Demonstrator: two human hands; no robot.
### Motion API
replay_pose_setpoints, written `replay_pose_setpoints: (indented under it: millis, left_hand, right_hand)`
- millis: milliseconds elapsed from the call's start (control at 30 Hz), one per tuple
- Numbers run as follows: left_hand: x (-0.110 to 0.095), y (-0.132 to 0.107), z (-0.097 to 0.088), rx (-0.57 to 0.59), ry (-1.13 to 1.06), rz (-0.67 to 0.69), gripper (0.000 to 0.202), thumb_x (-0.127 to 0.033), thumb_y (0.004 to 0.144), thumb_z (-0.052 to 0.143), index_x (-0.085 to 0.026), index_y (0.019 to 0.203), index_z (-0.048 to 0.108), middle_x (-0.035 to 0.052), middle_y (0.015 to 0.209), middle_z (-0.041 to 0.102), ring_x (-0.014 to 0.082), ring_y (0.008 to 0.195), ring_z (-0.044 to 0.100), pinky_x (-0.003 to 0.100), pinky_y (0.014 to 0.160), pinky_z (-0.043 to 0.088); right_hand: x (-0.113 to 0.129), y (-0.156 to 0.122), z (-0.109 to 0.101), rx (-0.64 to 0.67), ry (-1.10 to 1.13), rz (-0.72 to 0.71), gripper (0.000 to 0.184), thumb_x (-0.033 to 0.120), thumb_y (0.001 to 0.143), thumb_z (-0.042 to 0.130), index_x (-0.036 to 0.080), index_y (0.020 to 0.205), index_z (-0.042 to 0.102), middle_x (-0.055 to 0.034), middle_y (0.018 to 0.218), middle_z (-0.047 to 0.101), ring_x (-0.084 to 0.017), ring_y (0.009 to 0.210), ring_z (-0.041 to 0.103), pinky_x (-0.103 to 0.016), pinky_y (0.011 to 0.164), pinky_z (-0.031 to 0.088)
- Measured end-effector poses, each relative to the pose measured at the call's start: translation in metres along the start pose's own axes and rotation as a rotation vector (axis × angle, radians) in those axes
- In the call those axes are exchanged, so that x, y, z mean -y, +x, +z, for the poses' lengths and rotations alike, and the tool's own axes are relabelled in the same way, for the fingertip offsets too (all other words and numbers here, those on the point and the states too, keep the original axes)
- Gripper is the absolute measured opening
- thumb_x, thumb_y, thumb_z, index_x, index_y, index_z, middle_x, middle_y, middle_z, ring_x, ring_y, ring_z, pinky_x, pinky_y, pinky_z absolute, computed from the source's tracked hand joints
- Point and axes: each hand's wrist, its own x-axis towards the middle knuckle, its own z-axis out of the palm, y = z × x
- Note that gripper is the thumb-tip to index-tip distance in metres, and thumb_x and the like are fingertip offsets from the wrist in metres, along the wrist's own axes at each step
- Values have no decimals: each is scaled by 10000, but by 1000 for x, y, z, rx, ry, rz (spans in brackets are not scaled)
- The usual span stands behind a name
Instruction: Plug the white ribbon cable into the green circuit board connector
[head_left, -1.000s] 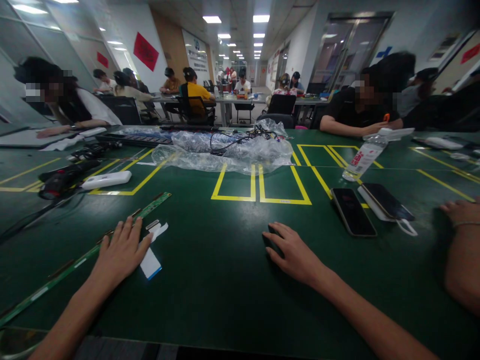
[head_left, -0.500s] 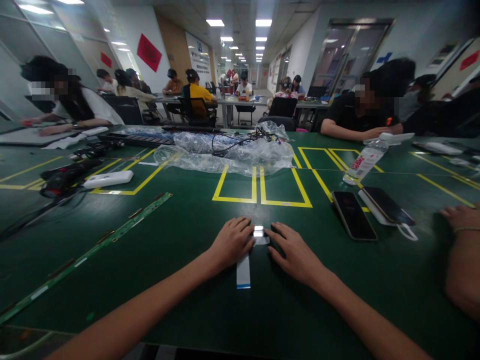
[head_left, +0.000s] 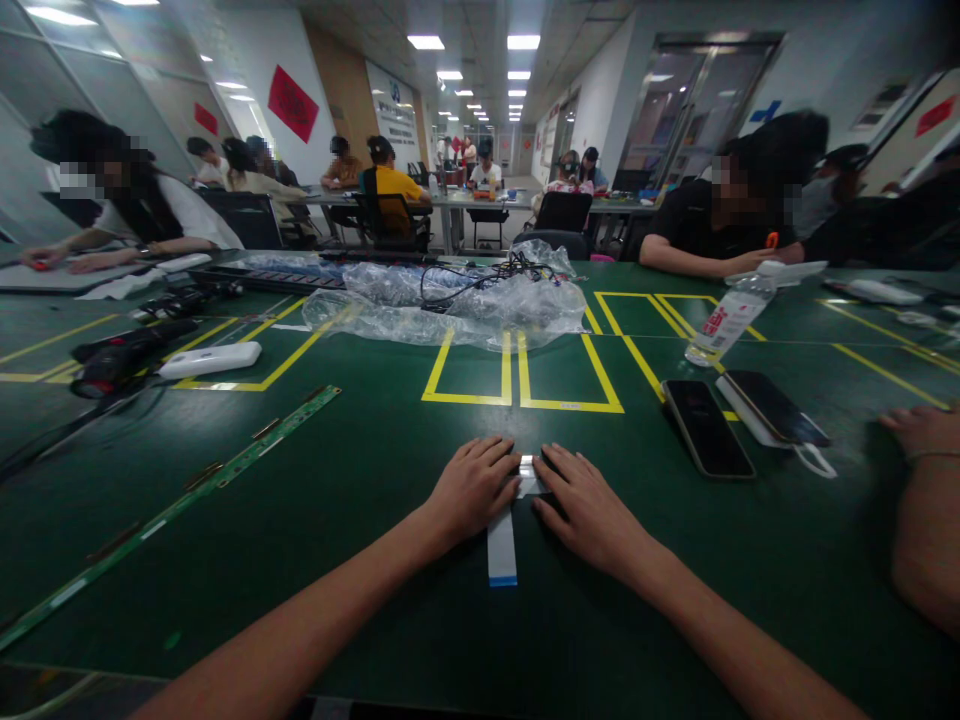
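A white flat ribbon cable (head_left: 502, 547) with a blue end lies on the green table (head_left: 375, 560) between my hands. My left hand (head_left: 472, 488) rests flat on the table with its fingers stretched over the cable's far end. Just to its right, my right hand (head_left: 587, 508) also lies flat with fingers apart, its fingertips touching the cable's far end and covering something small and dark beneath. A long green circuit strip (head_left: 187, 485) lies diagonally at the left, apart from both hands.
Two phones (head_left: 705, 425) and a white power bank lie at the right, near another person's hand (head_left: 919, 430). A water bottle (head_left: 724, 320), crumpled clear plastic (head_left: 457, 300) with black wires, a white device (head_left: 210, 360) and a dark tool (head_left: 124, 355) sit farther back. People sit around.
My left hand slid the ribbon cable from beside the green strip at the left to the middle, next to my right hand. Since half a second ago the hands have closed in slightly.
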Motion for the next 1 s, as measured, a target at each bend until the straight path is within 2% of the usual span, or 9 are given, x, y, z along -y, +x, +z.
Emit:
replay_pose_setpoints:
  millis: [200,300,400,500,633,700,733,867,1000]
  left_hand:
    - [8,-4,-1,-25,-7,-27,458,-417,1017,337,-207,1372,538,117,1469,519,274,1376,456,504,1122,379]
    - [31,-15,-9,-16,63,-120,487,-433,1007,344,-199,1397,518,125,1475,509,284,1359,475,492,1089,417]
    - [68,-36,-22,-5,193,-296,527,-447,996,330,-183,1422,494,129,1498,482,293,1360,470,486,1090,415]
    - [112,-71,-36,1,315,-499,605,-490,983,286,-134,1433,477,157,1516,450,334,1384,432,521,1100,392]
    - [168,-139,-53,-59,432,-751,738,-559,950,243,-47,1454,413,241,1516,411,426,1358,432,619,1040,412]
    - [190,-176,-57,-59,422,-877,788,-609,927,221,-49,1446,414,225,1513,424,458,1331,449,652,995,440]
    - [199,-193,-58,-42,390,-895,787,-614,919,209,-63,1436,427,196,1486,472,442,1328,462,634,1015,439]
    - [209,-239,-55,-62,298,-816,724,-600,893,184,-201,1448,425,46,1385,606,343,1391,423,564,1127,378]
    - [192,-250,-49,-81,260,-788,729,-619,869,222,-252,1469,416,18,1415,583,342,1415,389,552,1158,343]
  right_hand:
    - [-1,0,0,18,-3,-1,603,475,973,446,185,1501,406,-150,1576,348,-307,1464,277,-538,1184,230]
    - [-1,0,-1,18,30,1,592,472,976,448,209,1504,400,-132,1585,334,-305,1468,268,-548,1186,218]
    - [-1,0,-3,43,44,18,614,479,976,451,227,1528,354,-114,1597,316,-300,1473,254,-547,1189,212]
    - [-2,1,-3,67,37,33,636,486,974,455,217,1537,332,-122,1600,304,-300,1474,250,-543,1190,209]
    - [-3,1,-4,66,45,28,617,478,974,456,204,1520,371,-130,1598,307,-303,1476,243,-544,1193,199]
    - [-4,0,-4,70,50,27,607,476,976,454,207,1516,380,-124,1599,307,-299,1478,238,-540,1196,192]
    - [-4,0,-5,74,51,27,607,475,976,454,208,1516,380,-123,1600,305,-297,1479,234,-538,1197,189]
    - [-1,0,-8,84,39,33,610,469,974,457,205,1518,376,-124,1601,301,-295,1480,234,-533,1196,196]
    - [0,-1,-10,87,33,36,610,467,974,458,206,1519,375,-127,1601,301,-294,1481,229,-529,1195,198]
